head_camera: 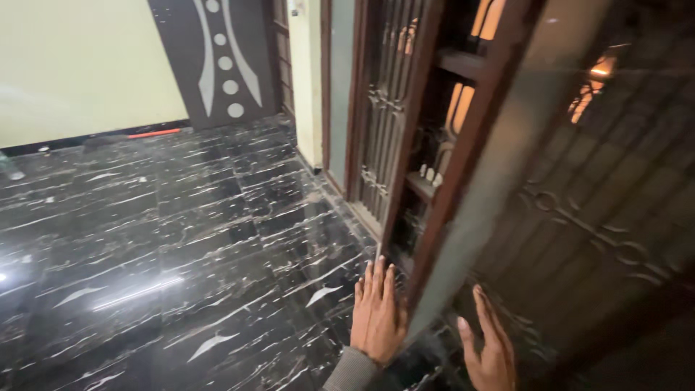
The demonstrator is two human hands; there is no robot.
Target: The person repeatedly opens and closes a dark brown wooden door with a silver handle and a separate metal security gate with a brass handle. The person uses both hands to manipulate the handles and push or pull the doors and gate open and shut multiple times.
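My left hand (378, 313) lies flat, fingers together, against the lower edge of a dark wooden window frame (433, 217). To its right, my right hand (489, 349) presses open-palmed on the frosted glass pane (507, 159) of the swung-open shutter. Neither hand holds anything. Behind the shutter a dark metal grille (608, 217) with ring patterns shows, with orange light glowing through near the top.
A glossy black marble floor (159, 239) with white veins spreads to the left. A pale wall (79, 65) and a dark panel with white dots and curves (221, 58) stand at the back. A second grilled window section (384, 108) sits left of the open shutter.
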